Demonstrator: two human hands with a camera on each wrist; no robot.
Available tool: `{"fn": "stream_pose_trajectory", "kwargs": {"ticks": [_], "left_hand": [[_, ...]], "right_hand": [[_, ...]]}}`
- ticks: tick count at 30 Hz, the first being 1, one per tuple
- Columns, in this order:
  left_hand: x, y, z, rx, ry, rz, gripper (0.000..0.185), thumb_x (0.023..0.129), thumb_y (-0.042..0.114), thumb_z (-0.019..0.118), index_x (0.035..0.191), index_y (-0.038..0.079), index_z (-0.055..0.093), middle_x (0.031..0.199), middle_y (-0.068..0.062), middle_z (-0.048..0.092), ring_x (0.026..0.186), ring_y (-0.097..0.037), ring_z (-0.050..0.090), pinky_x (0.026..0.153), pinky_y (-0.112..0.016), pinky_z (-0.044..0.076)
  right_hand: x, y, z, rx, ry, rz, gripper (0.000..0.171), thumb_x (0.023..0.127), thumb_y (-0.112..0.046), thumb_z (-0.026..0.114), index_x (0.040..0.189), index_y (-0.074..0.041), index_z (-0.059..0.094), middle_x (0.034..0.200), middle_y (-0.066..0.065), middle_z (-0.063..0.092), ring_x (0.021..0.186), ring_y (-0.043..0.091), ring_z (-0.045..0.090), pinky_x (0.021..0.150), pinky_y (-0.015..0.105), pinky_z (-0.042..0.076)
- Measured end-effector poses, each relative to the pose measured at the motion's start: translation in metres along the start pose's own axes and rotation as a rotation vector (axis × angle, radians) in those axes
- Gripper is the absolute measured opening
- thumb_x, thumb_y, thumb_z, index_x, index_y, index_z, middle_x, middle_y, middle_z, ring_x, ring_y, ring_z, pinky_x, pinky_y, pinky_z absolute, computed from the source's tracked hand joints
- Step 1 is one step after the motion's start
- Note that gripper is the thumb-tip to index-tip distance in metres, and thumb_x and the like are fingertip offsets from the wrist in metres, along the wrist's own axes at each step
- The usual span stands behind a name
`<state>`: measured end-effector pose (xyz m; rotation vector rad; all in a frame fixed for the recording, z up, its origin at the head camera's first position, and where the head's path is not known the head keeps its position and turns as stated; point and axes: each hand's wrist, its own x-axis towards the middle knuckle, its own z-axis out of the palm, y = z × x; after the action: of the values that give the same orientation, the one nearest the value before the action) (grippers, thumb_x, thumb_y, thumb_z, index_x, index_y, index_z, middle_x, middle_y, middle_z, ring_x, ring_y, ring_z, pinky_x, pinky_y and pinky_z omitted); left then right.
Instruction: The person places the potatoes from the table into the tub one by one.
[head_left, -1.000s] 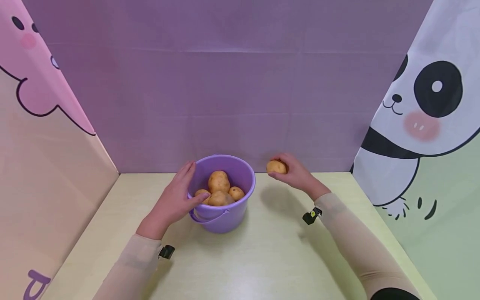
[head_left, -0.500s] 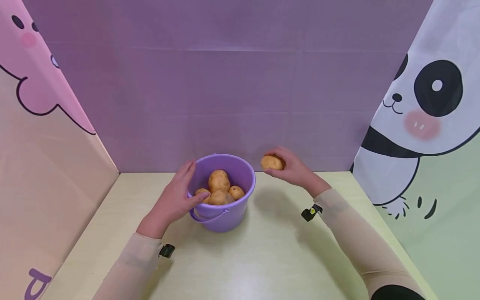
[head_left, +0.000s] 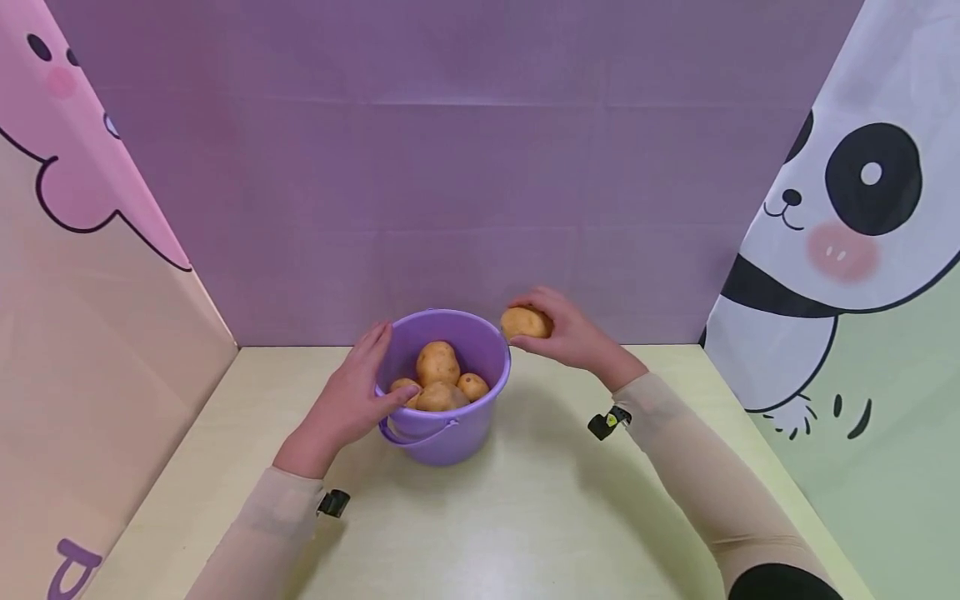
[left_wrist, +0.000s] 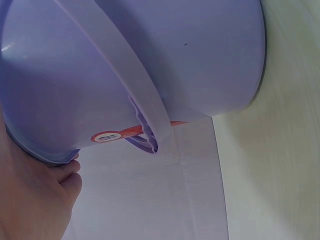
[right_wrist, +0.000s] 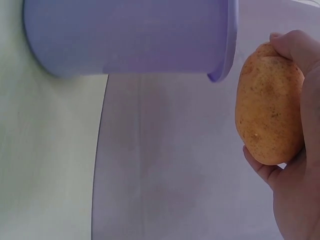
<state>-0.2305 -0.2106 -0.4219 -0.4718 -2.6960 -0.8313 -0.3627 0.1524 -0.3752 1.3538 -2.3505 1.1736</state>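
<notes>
A purple bucket (head_left: 442, 437) stands on the table with several potatoes (head_left: 438, 363) inside. My left hand (head_left: 347, 398) holds its rim at the left side, the thumb reaching over the near edge. In the left wrist view the left hand (left_wrist: 37, 195) shows against the rim, beside the bucket's lowered handle (left_wrist: 125, 65). My right hand (head_left: 564, 333) grips another potato (head_left: 524, 322) just beyond the bucket's right rim, above table height. The right wrist view shows that potato (right_wrist: 270, 107) between the thumb and fingers, a short gap from the bucket's rim (right_wrist: 227, 45).
The pale wooden table (head_left: 480, 533) runs back to a purple cloth wall (head_left: 480, 183). Printed side panels close in the left and right, the right one with a panda (head_left: 847, 192). Both wrists wear small black cameras.
My right hand has carried its potato leftward and slightly up, from well right of the bucket to beside its rim. The left hand and the bucket have stayed put.
</notes>
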Motion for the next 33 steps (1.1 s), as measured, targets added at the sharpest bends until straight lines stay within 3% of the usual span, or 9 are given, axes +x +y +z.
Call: {"fn": "stream_pose_trajectory", "kwargs": {"ticks": [13,25,33], "left_hand": [[0.000,-0.001,0.001,-0.008,-0.001,-0.005,0.109,0.100,0.056,0.075,0.172,-0.007,0.023,0.181,-0.026,0.020,0.168,-0.045,0.018,0.131,-0.067,0.025],[0.000,-0.002,0.002,-0.012,0.001,-0.012,0.106,0.100,0.048,0.078,0.173,-0.005,0.022,0.181,-0.025,0.020,0.167,-0.045,0.018,0.130,-0.068,0.026],[0.000,-0.002,0.001,-0.018,0.003,-0.005,0.107,0.101,0.052,0.076,0.173,-0.005,0.022,0.181,-0.025,0.020,0.168,-0.045,0.018,0.131,-0.067,0.025]], "right_hand": [[0.019,-0.015,0.015,0.003,-0.019,-0.055,0.045,0.092,-0.021,0.093,0.133,-0.015,0.075,0.126,0.001,0.069,0.114,0.021,0.060,0.093,0.038,0.054],[0.034,-0.025,0.033,0.026,-0.061,-0.086,0.049,0.090,-0.021,0.095,0.134,-0.012,0.075,0.129,0.000,0.069,0.120,0.020,0.059,0.100,0.038,0.056],[0.043,-0.027,0.044,0.041,-0.099,-0.126,0.051,0.091,-0.020,0.095,0.136,-0.007,0.075,0.129,0.002,0.069,0.119,0.020,0.060,0.102,0.038,0.055]]}}
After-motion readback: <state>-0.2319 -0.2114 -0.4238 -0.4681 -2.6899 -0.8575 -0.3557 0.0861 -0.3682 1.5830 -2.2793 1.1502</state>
